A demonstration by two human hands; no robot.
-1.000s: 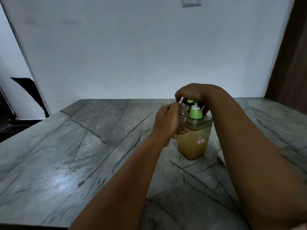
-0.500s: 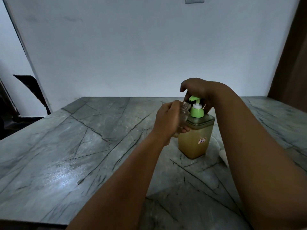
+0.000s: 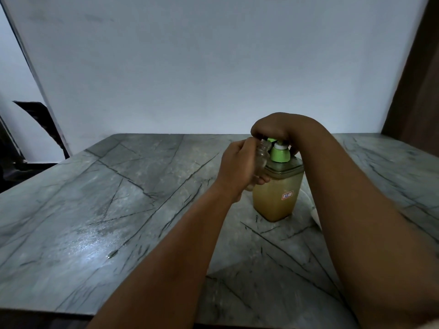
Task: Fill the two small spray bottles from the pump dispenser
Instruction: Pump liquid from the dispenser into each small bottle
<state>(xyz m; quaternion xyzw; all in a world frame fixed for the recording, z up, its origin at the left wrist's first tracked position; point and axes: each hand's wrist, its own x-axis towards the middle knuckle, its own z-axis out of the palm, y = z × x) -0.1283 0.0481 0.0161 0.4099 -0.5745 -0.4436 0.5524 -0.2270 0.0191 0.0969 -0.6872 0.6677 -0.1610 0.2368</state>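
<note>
Left hand (image 3: 238, 166) grips small clear spray bottle (image 3: 260, 157), fingers curled round body. Bottle capless, long axis near upright, slightly tilted, open neck pointing up toward green pump head (image 3: 273, 140). Bottle held off surface (image 3: 118, 198), touching left side of pump dispenser (image 3: 278, 198). Dispenser upright on grey marbled surface, yellowish liquid inside, small label on front. Right hand (image 3: 273, 127) rests on pump head, fingers curled over it.
</note>
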